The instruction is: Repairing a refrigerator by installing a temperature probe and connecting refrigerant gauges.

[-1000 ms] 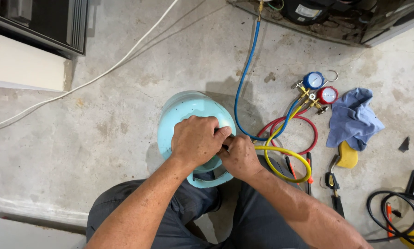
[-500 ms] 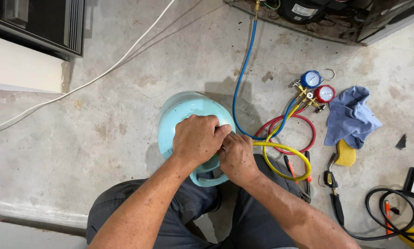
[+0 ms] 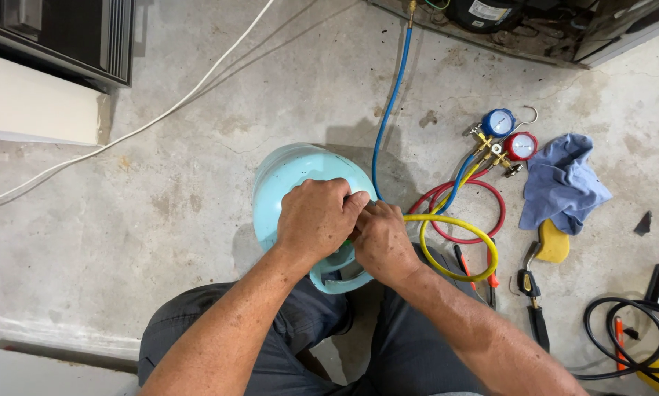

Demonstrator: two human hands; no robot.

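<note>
A pale blue-green gas cylinder (image 3: 289,180) stands on the concrete floor between my knees. My left hand (image 3: 316,218) is closed over the fitting on top of it, which stays hidden. My right hand (image 3: 379,240) grips the end of a yellow hose (image 3: 461,224) right at that fitting, fingers touching my left hand. The yellow hose loops right and runs up to a brass manifold with a blue gauge (image 3: 499,122) and a red gauge (image 3: 521,146).
A blue hose (image 3: 390,103) leads to a unit at the top edge. A red hose (image 3: 491,192) coils by the gauges. A blue rag (image 3: 561,182), pliers (image 3: 533,308), a screwdriver (image 3: 464,262) and black cable (image 3: 623,337) lie right. A white cable (image 3: 153,121) crosses left.
Both hands stay on the cylinder's top fitting with only slight shifts of the fingers. The view has drifted a little; nothing else has moved.
</note>
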